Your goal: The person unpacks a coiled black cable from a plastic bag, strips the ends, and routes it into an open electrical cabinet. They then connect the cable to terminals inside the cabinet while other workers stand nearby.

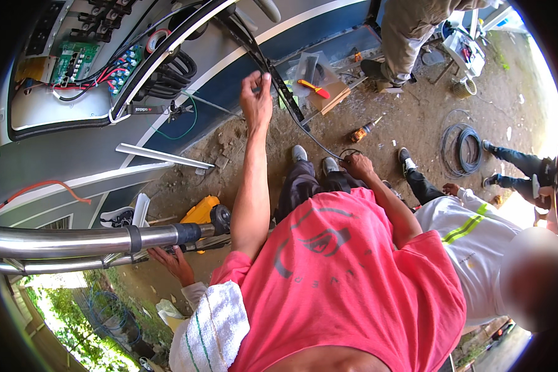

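My left hand [256, 102] is raised beside a long black rail [285, 96], its fingers curled together near the rail's edge. What they hold, if anything, I cannot make out. A thin black cable [319, 146] runs down along the rail and bends across toward my right hand [358, 166]. That hand is closed on the cable close to my body, where a small loop stands up at the fingers. Up at the left, an open housing [62, 111] shows a green circuit board [74, 64], red and black wires and a roll of tape [158, 41].
A shiny metal tube [68, 242] crosses at left, with another person's hand [173, 263] under it. A co-worker in a white shirt [471, 229] is at my right; another's legs [409, 37] stand ahead. A drill [366, 128], cable coil [469, 150] and red-yellow tool [314, 88] lie ahead.
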`<act>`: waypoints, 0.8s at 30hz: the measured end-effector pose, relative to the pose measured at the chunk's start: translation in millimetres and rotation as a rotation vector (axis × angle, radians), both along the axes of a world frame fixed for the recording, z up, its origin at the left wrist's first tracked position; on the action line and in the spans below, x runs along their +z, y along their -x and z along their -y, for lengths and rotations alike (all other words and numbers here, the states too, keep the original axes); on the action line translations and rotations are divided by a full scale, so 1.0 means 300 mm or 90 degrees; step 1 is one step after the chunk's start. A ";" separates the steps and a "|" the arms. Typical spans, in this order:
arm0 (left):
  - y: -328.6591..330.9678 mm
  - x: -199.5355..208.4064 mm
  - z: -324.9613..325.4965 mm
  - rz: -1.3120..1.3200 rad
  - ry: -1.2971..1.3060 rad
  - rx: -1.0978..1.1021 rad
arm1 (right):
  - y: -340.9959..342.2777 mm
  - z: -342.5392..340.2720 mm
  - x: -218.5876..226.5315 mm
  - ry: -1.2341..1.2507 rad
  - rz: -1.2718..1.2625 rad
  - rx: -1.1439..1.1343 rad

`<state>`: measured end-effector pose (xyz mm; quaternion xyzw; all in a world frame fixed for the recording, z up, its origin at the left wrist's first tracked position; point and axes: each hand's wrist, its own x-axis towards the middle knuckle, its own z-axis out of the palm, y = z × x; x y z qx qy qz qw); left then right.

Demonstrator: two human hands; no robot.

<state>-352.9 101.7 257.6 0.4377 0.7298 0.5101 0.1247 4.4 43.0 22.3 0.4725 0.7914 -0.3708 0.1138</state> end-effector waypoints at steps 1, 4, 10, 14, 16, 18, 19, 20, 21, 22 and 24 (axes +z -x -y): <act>0.004 0.018 -0.034 -0.016 -0.025 0.013 | 0.009 0.000 -0.001 0.002 0.004 0.004; 0.058 0.109 -0.153 -0.085 -0.119 0.058 | 0.023 0.004 -0.023 0.001 0.007 0.018; 0.118 0.336 -0.303 0.007 -0.189 -0.027 | 0.015 0.030 -0.109 -0.001 0.013 -0.002; 0.115 0.396 -0.316 0.041 -0.133 -0.019 | 0.020 0.033 -0.137 -0.011 -0.007 -0.008; 0.125 0.399 -0.313 -0.027 -0.115 -0.017 | 0.033 0.023 -0.136 -0.016 -0.038 -0.042; 0.146 0.400 -0.308 -0.069 -0.086 0.001 | 0.057 0.003 -0.131 -0.025 -0.051 -0.060; 0.162 0.402 -0.306 -0.154 -0.059 0.023 | 0.072 -0.015 -0.130 -0.025 -0.031 -0.069; 0.174 0.404 -0.307 -0.192 -0.070 0.032 | 0.088 -0.027 -0.128 -0.031 -0.020 -0.079; 0.184 0.406 -0.313 -0.232 -0.080 0.039 | 0.107 -0.043 -0.128 -0.036 -0.011 -0.089; 0.195 0.411 -0.312 -0.233 -0.071 0.030 | 0.126 -0.060 -0.129 -0.042 -0.020 -0.098; 0.206 0.419 -0.318 -0.296 -0.047 0.025 | 0.167 -0.097 -0.137 -0.054 -0.036 -0.118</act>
